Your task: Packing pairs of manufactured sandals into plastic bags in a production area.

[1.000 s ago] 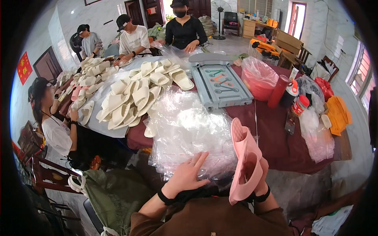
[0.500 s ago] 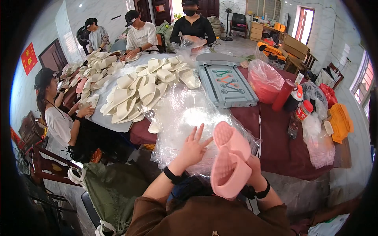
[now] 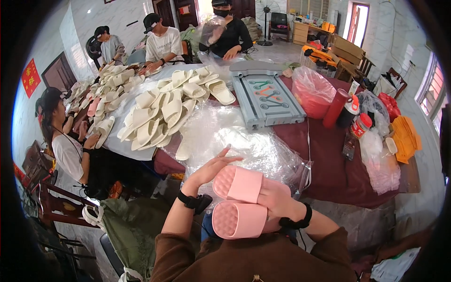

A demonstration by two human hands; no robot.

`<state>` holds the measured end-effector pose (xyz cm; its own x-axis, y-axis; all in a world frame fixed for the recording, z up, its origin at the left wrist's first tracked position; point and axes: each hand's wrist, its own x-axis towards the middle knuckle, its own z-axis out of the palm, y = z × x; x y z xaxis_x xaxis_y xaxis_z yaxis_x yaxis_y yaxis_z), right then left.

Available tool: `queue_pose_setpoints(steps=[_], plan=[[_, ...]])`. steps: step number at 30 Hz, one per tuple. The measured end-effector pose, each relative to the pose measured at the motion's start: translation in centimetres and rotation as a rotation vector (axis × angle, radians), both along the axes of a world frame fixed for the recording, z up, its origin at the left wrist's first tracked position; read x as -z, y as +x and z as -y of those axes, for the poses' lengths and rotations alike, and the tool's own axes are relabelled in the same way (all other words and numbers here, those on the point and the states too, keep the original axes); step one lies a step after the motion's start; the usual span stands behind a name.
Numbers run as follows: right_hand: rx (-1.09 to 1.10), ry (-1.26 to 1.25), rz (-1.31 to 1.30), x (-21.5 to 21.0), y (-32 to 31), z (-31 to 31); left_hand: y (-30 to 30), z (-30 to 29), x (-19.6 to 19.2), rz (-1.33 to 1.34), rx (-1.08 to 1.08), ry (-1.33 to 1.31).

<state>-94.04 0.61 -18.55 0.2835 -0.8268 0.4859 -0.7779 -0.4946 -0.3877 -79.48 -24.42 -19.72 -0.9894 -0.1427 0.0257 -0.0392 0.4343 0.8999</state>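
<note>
Maroon-covered table (image 3: 336,169) here, clear plastic bags (image 3: 256,145) on top. Near edge: right hand (image 3: 277,201) grips two pink slippers (image 3: 242,220); left hand (image 3: 209,170) beside them, fingers outstretched, can't tell if touching.

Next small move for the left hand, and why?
Probably use the left hand to pinch one of the clear plastic bags and lift its edge: that hand looks free and is right by the bags, while the right hand holds the pink slippers.
</note>
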Motion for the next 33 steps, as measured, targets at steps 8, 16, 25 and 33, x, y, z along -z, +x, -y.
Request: queue_pose_setpoints(steps=[8,16,25,33], plan=[[0.290,0.075,0.363,-0.6,-1.3,-0.7,1.3,0.5,0.7,0.008,0.009,0.249],[0.598,0.149,-0.130,1.2,-2.0,-0.8,1.8,-2.6,-1.4,-0.243,0.000,0.321],[0.799,0.159,-0.121,-2.1,-0.2,1.2,0.7,-10.4,-5.8,-0.338,0.056,-0.768],[0.660,-0.217,-0.271,0.8,-0.8,4.0,-0.7,-10.1,-5.8,-0.403,0.175,-0.451]])
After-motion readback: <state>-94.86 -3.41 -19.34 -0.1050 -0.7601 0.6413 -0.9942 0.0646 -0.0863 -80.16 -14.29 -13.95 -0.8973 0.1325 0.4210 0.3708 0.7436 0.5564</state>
